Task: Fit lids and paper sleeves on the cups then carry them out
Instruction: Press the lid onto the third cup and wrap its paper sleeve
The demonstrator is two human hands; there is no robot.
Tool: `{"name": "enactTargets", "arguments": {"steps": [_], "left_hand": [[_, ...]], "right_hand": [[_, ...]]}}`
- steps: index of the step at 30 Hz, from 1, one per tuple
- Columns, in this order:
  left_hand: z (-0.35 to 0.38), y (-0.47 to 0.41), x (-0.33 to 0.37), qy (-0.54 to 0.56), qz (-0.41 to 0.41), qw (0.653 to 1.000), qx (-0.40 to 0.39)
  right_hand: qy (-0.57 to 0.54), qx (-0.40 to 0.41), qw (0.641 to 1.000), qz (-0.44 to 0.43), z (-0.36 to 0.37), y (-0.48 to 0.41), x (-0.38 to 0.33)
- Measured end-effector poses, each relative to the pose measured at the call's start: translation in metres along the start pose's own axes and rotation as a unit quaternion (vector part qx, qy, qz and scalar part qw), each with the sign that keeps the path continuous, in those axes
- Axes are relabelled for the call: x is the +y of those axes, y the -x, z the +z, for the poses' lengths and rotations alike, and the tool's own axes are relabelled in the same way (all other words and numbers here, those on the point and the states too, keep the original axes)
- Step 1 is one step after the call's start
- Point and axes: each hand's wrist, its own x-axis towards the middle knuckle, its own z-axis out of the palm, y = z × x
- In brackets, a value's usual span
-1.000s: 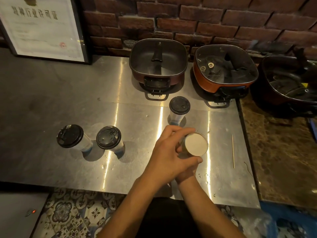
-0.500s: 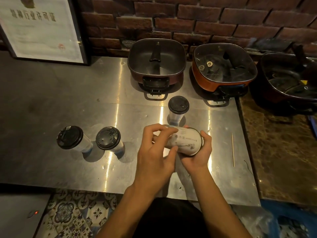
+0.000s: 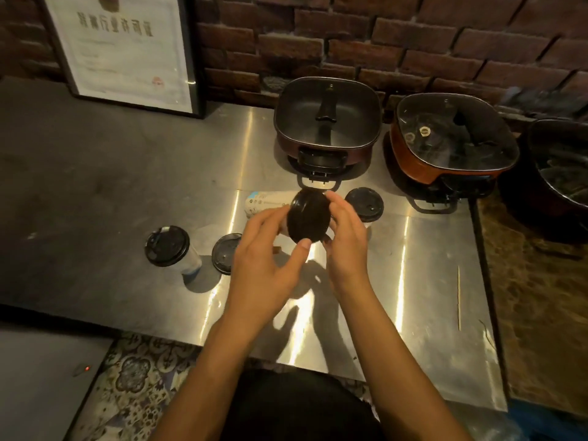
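I hold a white printed paper cup point(image 3: 265, 202) on its side above the steel table point(image 3: 429, 249). Its black lid point(image 3: 308, 217) faces me and its base points back left. My left hand point(image 3: 265, 265) grips it from the left with the thumb on the lid's lower edge. My right hand point(image 3: 345, 246) cups the lid's right side. Three other lidded cups stand upright: one at the left point(image 3: 167, 246), one point(image 3: 223, 258) partly hidden behind my left hand, and one point(image 3: 364, 205) behind my right hand.
Two square electric pots point(image 3: 327, 128) point(image 3: 451, 144) stand at the back by the brick wall, and a third point(image 3: 560, 167) sits on the dark stone counter to the right. A framed certificate point(image 3: 124, 49) leans back left. A thin wooden skewer point(image 3: 458, 297) lies near the right edge.
The cup has been turned end over end: its base faced me, then its side, and now its black lid does. Both hands have lifted it farther from me.
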Motion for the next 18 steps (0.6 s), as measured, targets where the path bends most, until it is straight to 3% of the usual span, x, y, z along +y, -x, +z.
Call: {"name": "enactTargets", "arguments": {"steps": [3,11,18], "left_hand": [[-0.039,-0.024,-0.016,0.007,-0.048,0.998,0.033],[-0.13,-0.094,-0.104,0.045,-0.138,0.987,0.069],[-0.164,-0.145,-0.181,0.058,-0.217,0.974,-0.006]], "right_hand": [[0.074,-0.041,0.995,-0.048,0.04,-0.015,-0.003],[0.157,-0.129,0.979,-0.033,0.153,-0.046,0.02],[0.232,-0.14,0.962,0.03,0.211,-0.071,0.055]]}}
